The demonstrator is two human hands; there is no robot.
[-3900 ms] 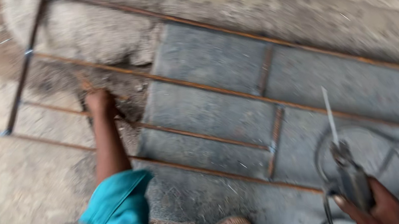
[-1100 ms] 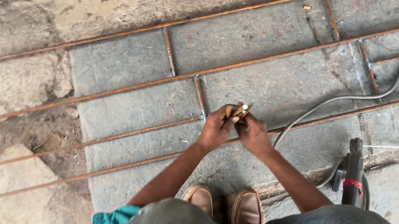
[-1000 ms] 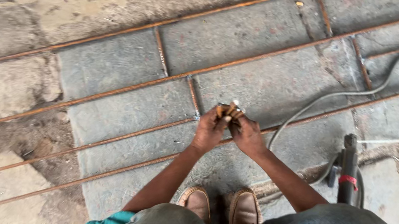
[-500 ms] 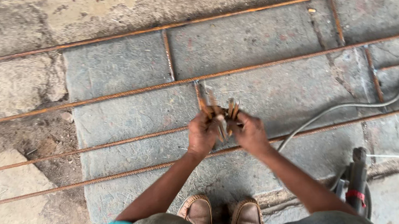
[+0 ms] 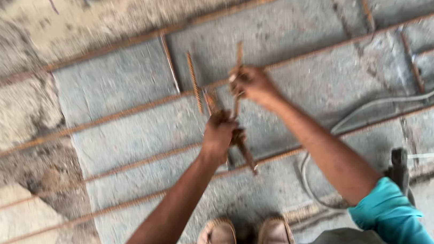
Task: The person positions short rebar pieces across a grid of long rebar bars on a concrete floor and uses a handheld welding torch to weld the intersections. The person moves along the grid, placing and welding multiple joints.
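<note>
You're looking down at rough grey concrete slab floor (image 5: 298, 81), outdoors, soft daylight, bit blurry. Long rusty rebar lines (image 5: 119, 112) run across it. Crumbly pale rubble patch (image 5: 6, 112) off to left. Grey cable (image 5: 387, 101) snakes over right side, dark power tool (image 5: 400, 170) lying beside it.

Grey cable (image 5: 387, 101), brown shoes (image 5: 245, 240)

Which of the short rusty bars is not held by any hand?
The short rebar piece left of the left hand; it lies alone on the grey slab.
</note>
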